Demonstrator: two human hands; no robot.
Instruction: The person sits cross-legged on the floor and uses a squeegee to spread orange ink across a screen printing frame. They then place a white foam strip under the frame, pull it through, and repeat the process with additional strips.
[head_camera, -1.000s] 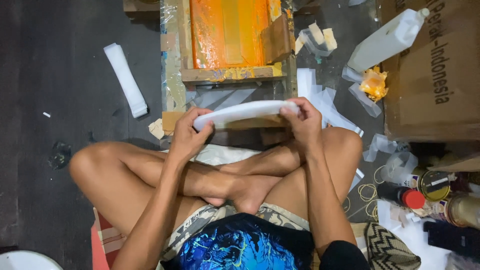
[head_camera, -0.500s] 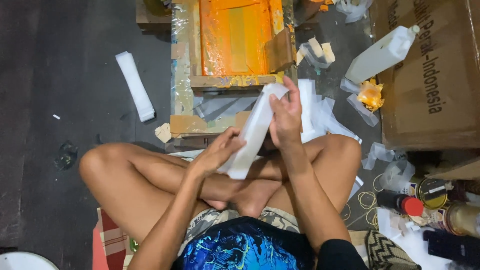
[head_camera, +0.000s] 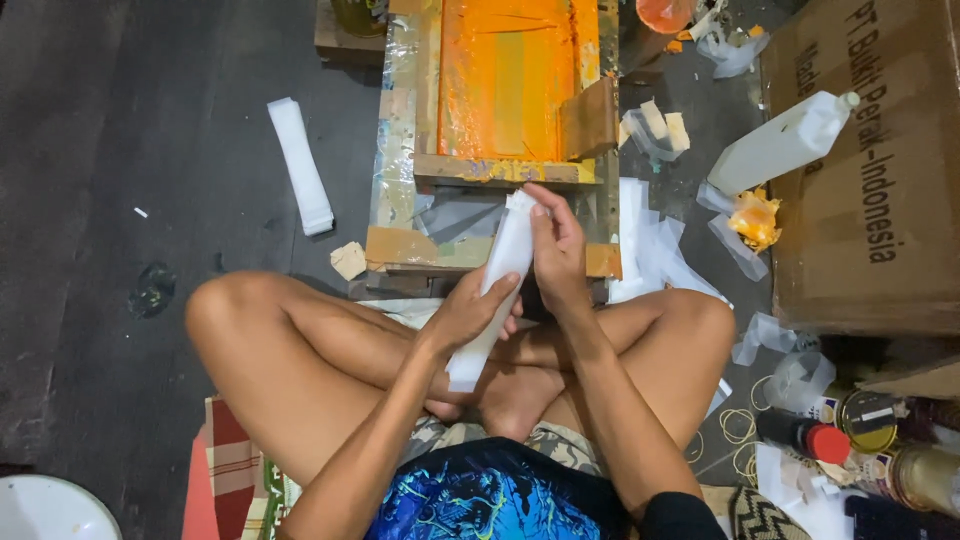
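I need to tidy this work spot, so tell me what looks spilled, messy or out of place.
Orange ink smears over the wooden printing frame and its edges. Torn white plastic scraps litter the floor right of it, beside an orange-stained crumpled wad. A white bottle lies tipped against the cardboard box. Both hands, left and right, hold a white bundle.

Person seated cross-legged on dark floor (head_camera: 120, 200), left hand (head_camera: 468, 315) and right hand (head_camera: 557, 250) gripping a long white plastic strip (head_camera: 497, 285) held upright, orange-inked wooden screen frame (head_camera: 500, 90) just beyond, white bottle (head_camera: 785, 140) on cardboard box (head_camera: 870, 200) far right, folded white strip (head_camera: 300, 165) far left.
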